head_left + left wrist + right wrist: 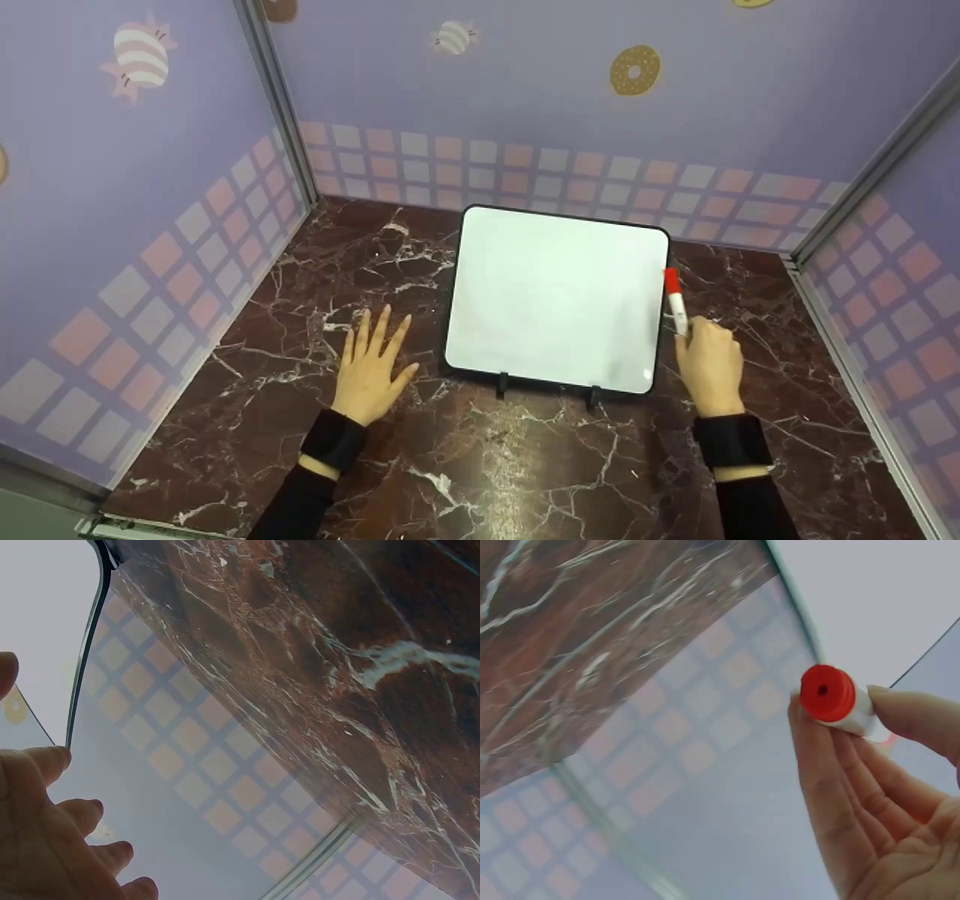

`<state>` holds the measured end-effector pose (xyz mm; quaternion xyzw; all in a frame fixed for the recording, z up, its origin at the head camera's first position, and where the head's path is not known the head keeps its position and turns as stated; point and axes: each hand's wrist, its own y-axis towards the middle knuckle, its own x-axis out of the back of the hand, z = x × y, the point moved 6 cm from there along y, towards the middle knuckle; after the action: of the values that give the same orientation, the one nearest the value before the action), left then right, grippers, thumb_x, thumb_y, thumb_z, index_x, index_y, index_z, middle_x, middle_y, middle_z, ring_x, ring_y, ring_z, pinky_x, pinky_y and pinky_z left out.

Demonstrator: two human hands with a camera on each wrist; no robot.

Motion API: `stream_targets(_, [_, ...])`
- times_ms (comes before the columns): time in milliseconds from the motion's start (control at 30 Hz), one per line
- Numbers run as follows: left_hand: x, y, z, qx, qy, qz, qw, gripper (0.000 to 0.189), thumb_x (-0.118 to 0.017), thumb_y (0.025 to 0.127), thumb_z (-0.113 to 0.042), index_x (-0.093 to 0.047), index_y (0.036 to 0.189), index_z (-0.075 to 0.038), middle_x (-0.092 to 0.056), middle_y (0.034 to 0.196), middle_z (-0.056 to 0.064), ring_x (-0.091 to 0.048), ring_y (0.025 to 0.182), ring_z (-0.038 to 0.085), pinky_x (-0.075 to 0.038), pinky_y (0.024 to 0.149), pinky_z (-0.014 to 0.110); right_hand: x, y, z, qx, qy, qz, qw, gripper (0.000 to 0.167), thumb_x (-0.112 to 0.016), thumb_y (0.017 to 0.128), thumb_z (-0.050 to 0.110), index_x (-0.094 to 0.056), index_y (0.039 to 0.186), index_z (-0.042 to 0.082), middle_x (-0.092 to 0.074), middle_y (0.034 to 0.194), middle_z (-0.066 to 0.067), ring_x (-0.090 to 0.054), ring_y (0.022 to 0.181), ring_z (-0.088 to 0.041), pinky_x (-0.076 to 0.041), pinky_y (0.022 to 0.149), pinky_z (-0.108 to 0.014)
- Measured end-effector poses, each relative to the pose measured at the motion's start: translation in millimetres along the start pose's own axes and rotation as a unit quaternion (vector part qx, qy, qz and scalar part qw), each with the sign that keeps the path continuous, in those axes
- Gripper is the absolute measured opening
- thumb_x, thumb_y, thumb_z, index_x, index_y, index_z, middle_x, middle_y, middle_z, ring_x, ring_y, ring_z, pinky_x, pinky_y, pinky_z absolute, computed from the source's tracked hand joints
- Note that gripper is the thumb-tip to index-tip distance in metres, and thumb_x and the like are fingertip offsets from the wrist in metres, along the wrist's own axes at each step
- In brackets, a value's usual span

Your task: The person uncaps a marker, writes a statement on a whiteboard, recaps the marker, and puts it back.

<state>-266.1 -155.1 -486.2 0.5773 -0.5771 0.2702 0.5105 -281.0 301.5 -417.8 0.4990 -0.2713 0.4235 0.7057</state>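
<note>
A whiteboard (559,300) with a thin black frame stands propped on a small black stand (502,385), whose two feet show at its lower edge. To its right, my right hand (711,364) pinches a white marker (679,315) with a red cap between thumb and fingers. The cap points away from me and overlaps the board's right edge in the head view. Up close in the right wrist view, the round red end of the marker (827,694) faces the camera. My left hand (371,375), palm down with fingers spread, is left of the board and holds nothing.
Beneath everything is a dark red marble-patterned tabletop (525,465). Purple panels (525,90) with candy and doughnut prints and a checked border enclose it at the back and both sides. Metal strips (281,105) run along the panel corners. Both wrists wear black bands (731,441).
</note>
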Motion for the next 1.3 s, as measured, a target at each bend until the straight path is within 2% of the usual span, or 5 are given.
stream_targets(167, [0.1, 2.8, -7.9, -0.017, -0.006, -0.011, 0.9998, 0.069, -0.06, 0.096, -0.037, -0.032, 0.155, -0.014, -0.017, 0.165, 0.018, -0.009, 0.151, 0.045, -0.006, 0.122, 0.061, -14.3, -7.1, 35.4, 0.059, 0.001, -0.001, 0.9983, 0.014, -0.072, 0.081, -0.001, -0.067, 0.094, -0.006, -0.068, 0.085, -0.028, -0.064, 0.069, -0.052, -0.052, 0.059, -0.061])
stream_targets(467, [-9.3, 6.3, -26.4, -0.048, 0.005, -0.006, 0.9988, 0.068, -0.059, 0.096, -0.039, -0.033, 0.155, -0.016, -0.019, 0.164, 0.017, -0.012, 0.151, 0.043, -0.01, 0.122, 0.061, -44.8, -38.8, 93.5, 0.153, -0.002, 0.021, 0.988, 0.016, -0.077, 0.078, -0.001, -0.072, 0.094, 0.001, -0.068, 0.079, -0.014, -0.061, 0.059, -0.028, -0.054, 0.047, -0.039])
stream_targets(800, [-21.6, 7.8, -54.7, -0.093, -0.006, 0.018, 0.9955, 0.07, -0.063, 0.095, -0.036, -0.035, 0.154, -0.011, -0.025, 0.163, 0.016, -0.02, 0.151, 0.04, -0.019, 0.121, 0.06, -69.2, -69.9, 136.2, 0.285, -0.06, -0.004, 0.9565, 0.011, -0.079, 0.076, 0.006, -0.071, 0.083, 0.008, -0.066, 0.074, -0.005, -0.056, 0.06, -0.02, -0.051, 0.048, -0.03])
stream_targets(1033, [-25.3, 12.4, -85.9, -0.166, -0.097, 0.002, 0.9814, 0.052, -0.074, 0.088, -0.025, -0.06, 0.132, -0.002, -0.065, 0.126, 0.016, -0.06, 0.118, 0.032, -0.05, 0.103, 0.045, -73.3, -82.4, 155.0, 0.344, -0.092, -0.02, 0.9341, 0.012, -0.077, 0.074, 0.007, -0.07, 0.083, 0.01, -0.063, 0.075, -0.004, -0.057, 0.064, -0.019, -0.05, 0.049, -0.029])
stream_targets(1300, [-26.0, 13.1, -105.4, -0.194, -0.134, -0.009, 0.9718, 0.019, -0.075, 0.085, -0.018, -0.073, 0.101, -0.007, -0.072, 0.093, 0.007, -0.068, 0.086, 0.022, -0.057, 0.079, 0.035, -70.4, -86.6, 162.7, 0.361, -0.093, -0.004, 0.9279, 0.015, -0.076, 0.074, 0.005, -0.068, 0.086, 0.01, -0.064, 0.08, -0.003, -0.059, 0.069, -0.019, -0.052, 0.054, -0.029])
